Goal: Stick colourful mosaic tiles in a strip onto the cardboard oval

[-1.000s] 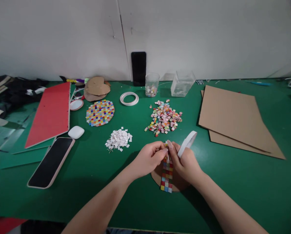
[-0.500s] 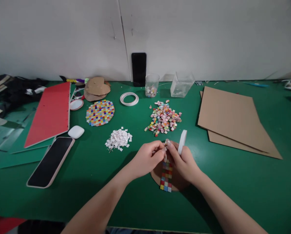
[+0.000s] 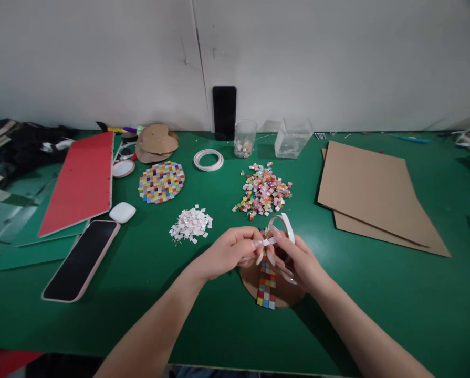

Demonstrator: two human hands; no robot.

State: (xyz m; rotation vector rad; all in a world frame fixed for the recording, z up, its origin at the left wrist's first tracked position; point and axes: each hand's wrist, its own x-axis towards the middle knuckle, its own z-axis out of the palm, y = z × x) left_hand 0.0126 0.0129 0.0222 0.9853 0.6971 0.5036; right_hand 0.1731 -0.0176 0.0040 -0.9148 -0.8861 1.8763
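Note:
My left hand (image 3: 232,252) pinches a small white piece (image 3: 265,242) between thumb and finger; whether it is a tile or the tape's end I cannot tell. My right hand (image 3: 300,260) is closed on a roll of white tape (image 3: 288,227), its ring tilted up, with fingertips meeting the left hand's. Below both hands lies a round cardboard disc (image 3: 250,282). A strip of coloured mosaic tiles (image 3: 267,290) runs down its middle, the upper end partly hidden by my fingers.
Ahead lie a heap of coloured tiles (image 3: 264,189) and a pile of white squares (image 3: 191,224). A tile-covered disc (image 3: 162,181), another tape roll (image 3: 208,160), a tumbler (image 3: 244,139) and a clear box (image 3: 293,139) stand farther back. Cardboard sheets (image 3: 364,189) lie right, a phone (image 3: 81,261) left.
The tape roll in my right hand has turned, so its ring now shows. My fingertips have drawn slightly apart, and the white piece between them has come into view.

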